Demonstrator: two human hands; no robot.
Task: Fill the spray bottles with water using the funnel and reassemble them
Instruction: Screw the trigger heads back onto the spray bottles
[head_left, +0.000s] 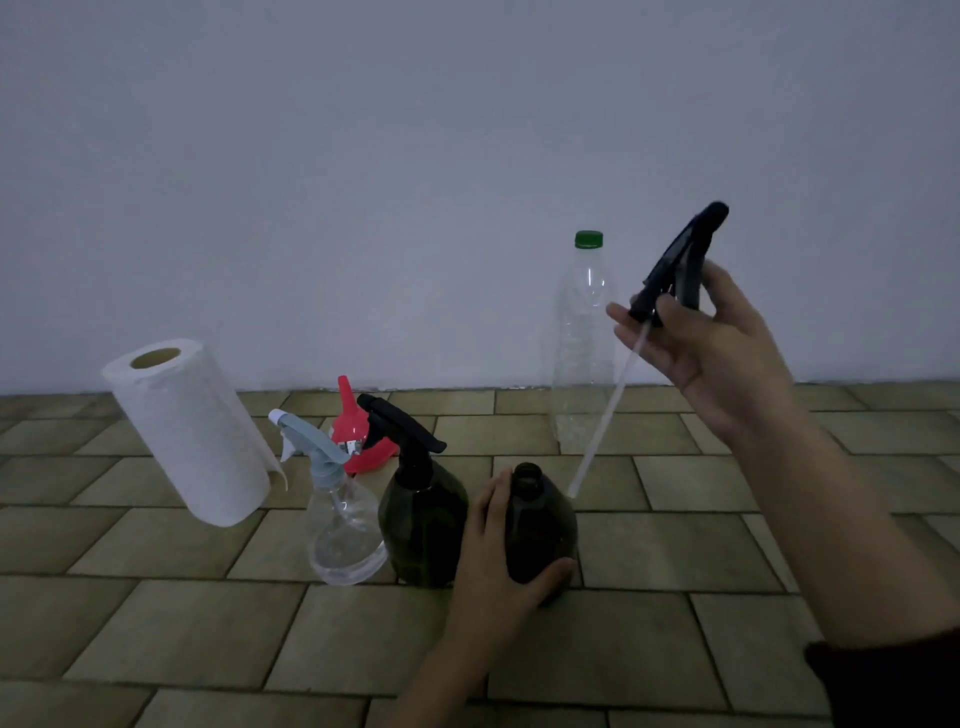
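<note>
Head view, dark rounded bottle (540, 525), ribbed clear bottle (579, 338)

The right hand (696, 343) covers the collar of the black spray head (680, 260), whose top end is blurred; the right forearm runs out at the picture's right edge, its dark sleeve (883, 680) cut by the lower right corner; the left hand (498, 561) hides the near left side of the open dark bottle (545, 530), its forearm cut by the bottom edge; whether this bottle holds water cannot be told; the red funnel (353, 431) is partly hidden behind the two capped spray bottles; the tiled floor (208, 623) runs past the left, right and bottom edges.
</note>
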